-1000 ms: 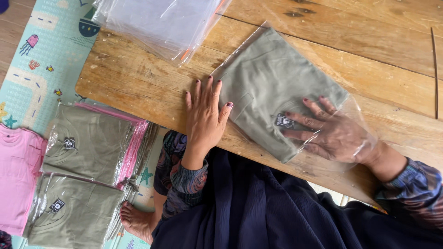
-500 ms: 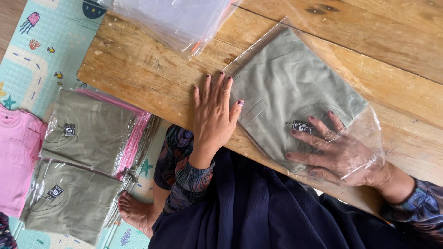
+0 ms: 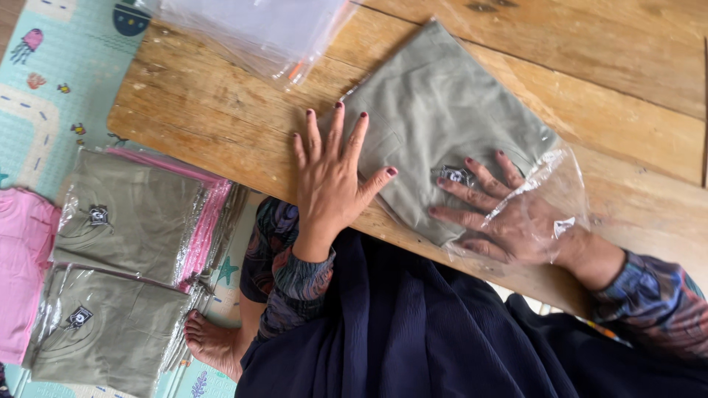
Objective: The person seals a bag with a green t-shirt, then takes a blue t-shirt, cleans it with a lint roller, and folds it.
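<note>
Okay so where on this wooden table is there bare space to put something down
Bare wood runs along the table beyond the olive shirt in its bag, and between the left hand and the clear bag stack. The near edge around the right hand is crowded.

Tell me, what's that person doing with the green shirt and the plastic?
A person sits at a low wooden table with a folded olive-green shirt lying inside a clear plastic bag. The right hand is inside the bag's open end, fingers on the shirt. The left hand presses flat on the bag's other edge. Empty clear bags lie on the table. On the play mat sit stacks of bagged olive shirts and a pink garment.
</note>
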